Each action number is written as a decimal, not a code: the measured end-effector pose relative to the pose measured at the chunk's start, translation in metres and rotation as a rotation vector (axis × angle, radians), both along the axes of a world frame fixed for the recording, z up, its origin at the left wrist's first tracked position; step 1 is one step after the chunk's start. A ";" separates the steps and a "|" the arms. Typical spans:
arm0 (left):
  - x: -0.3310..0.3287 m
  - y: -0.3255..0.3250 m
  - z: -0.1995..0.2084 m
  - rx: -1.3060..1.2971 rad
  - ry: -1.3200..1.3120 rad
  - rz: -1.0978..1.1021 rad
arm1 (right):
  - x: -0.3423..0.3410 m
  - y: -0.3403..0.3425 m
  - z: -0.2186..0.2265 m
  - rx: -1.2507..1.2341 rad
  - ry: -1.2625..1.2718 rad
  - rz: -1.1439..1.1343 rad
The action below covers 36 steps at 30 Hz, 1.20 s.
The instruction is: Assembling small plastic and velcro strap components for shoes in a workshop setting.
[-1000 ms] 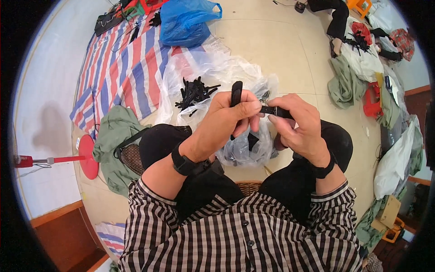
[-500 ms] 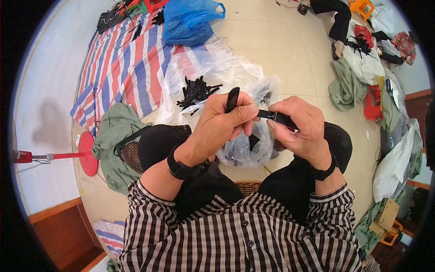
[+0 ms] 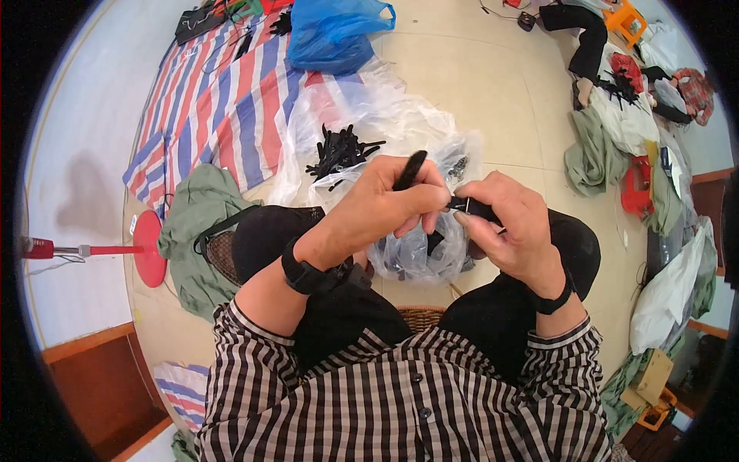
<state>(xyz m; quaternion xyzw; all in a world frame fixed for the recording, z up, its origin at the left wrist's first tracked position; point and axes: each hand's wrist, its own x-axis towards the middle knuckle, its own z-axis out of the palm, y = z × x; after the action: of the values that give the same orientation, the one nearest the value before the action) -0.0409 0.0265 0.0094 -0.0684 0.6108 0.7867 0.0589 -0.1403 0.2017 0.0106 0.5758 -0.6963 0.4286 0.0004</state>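
Note:
My left hand point(image 3: 389, 199) is closed round a black fabric strap point(image 3: 410, 170), whose free end sticks up past the knuckles. My right hand point(image 3: 509, 219) pinches a dark strap piece with a small shiny loop point(image 3: 467, 205) at its edge. Both sets of fingertips nearly meet, and a short black end runs between them; whether it is threaded through the loop I cannot tell. Past my left hand, a pile of similar black straps point(image 3: 339, 154) lies on clear plastic sheeting point(image 3: 392, 112). Under my hands sits a clear plastic bag point(image 3: 416, 258) with dark pieces inside.
A blue plastic bag point(image 3: 331, 38) stands on a striped sheet point(image 3: 223, 115) at the far left. A red round stand base point(image 3: 150, 248) and green cloth point(image 3: 200, 231) are left of my knee. Another person's leg point(image 3: 589, 42), cloths and a red stool point(image 3: 637, 185) line the right.
My hands have come closer together, and less of the strap shows between them. The strap's upper end leans further right. The whole view has shifted slightly.

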 end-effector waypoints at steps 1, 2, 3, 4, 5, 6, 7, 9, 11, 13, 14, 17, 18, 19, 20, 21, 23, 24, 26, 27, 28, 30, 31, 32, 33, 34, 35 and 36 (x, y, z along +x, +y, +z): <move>0.000 0.000 -0.002 -0.030 0.007 -0.039 | 0.000 -0.001 -0.002 0.000 0.040 0.015; -0.001 0.000 -0.003 -0.028 0.000 -0.031 | -0.001 -0.002 -0.005 0.000 0.079 0.029; -0.001 0.001 -0.001 -0.021 -0.005 -0.043 | 0.000 -0.001 -0.004 0.003 0.080 0.031; 0.000 0.001 0.002 -0.013 -0.011 -0.055 | 0.000 -0.002 -0.004 -0.016 0.065 0.032; 0.000 0.001 0.004 -0.010 -0.011 -0.054 | 0.000 -0.001 -0.003 -0.035 0.050 0.034; 0.001 -0.001 0.007 0.004 -0.026 -0.065 | 0.001 -0.001 -0.002 -0.033 0.050 0.037; 0.002 -0.002 0.009 0.018 -0.041 -0.076 | 0.003 -0.001 0.000 -0.026 0.065 0.036; 0.004 -0.001 0.008 0.046 -0.028 -0.079 | 0.004 0.000 0.002 -0.016 0.081 0.033; 0.004 0.001 0.008 0.074 -0.013 -0.085 | 0.004 0.002 0.003 -0.049 0.108 0.016; 0.005 0.003 0.006 0.109 0.006 -0.045 | 0.004 0.002 0.003 -0.054 0.116 0.010; 0.006 0.003 0.006 0.108 0.006 -0.044 | 0.005 0.002 0.004 -0.059 0.126 0.003; 0.008 0.003 0.007 0.174 -0.009 -0.034 | 0.009 0.002 0.006 -0.083 0.086 -0.021; 0.010 0.003 0.007 0.175 -0.012 -0.029 | 0.010 0.002 0.006 -0.087 0.086 -0.020; 0.011 0.003 0.007 0.176 -0.014 -0.024 | 0.011 0.002 0.007 -0.090 0.078 -0.027; 0.012 0.003 0.007 0.171 -0.014 -0.022 | 0.013 0.002 0.007 -0.094 0.070 -0.033; 0.012 0.004 0.007 0.187 0.001 -0.020 | 0.015 0.003 0.008 -0.096 0.073 -0.035; 0.014 0.004 0.011 0.200 0.017 -0.019 | 0.018 0.003 0.011 -0.106 0.018 -0.060; 0.015 0.005 0.018 0.155 0.014 -0.002 | 0.018 0.001 0.011 -0.109 0.020 -0.063; 0.016 0.008 0.024 0.108 0.013 0.013 | 0.017 -0.003 0.009 -0.257 0.094 -0.055; 0.017 0.009 0.025 0.067 0.043 0.028 | 0.018 -0.003 0.009 -0.261 0.095 -0.053; 0.018 0.010 0.027 0.026 0.073 0.043 | 0.019 -0.004 0.009 -0.265 0.131 -0.077; 0.020 0.009 0.028 0.019 0.071 0.049 | 0.020 -0.004 0.010 -0.269 0.167 -0.100; 0.020 0.008 0.027 0.015 0.067 0.054 | 0.020 -0.005 0.011 -0.266 0.143 -0.095; 0.020 0.008 0.027 0.014 0.067 0.055 | 0.021 -0.005 0.012 -0.262 0.118 -0.089; 0.020 0.007 0.027 0.034 0.053 0.048 | 0.022 -0.005 0.014 -0.265 0.118 -0.086; 0.020 0.007 0.028 0.055 0.040 0.042 | 0.023 -0.004 0.016 -0.237 0.067 -0.090; 0.021 0.006 0.028 0.052 0.040 0.046 | 0.024 -0.003 0.017 -0.208 0.017 -0.094; 0.021 0.007 0.027 0.118 0.018 0.048 | 0.025 -0.002 0.018 -0.208 0.017 -0.093</move>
<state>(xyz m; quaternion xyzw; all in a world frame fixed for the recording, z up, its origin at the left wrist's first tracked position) -0.0201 0.0332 0.0363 -0.0724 0.5620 0.8230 0.0384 -0.1155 0.1992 0.0282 0.5434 -0.6740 0.4930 0.0858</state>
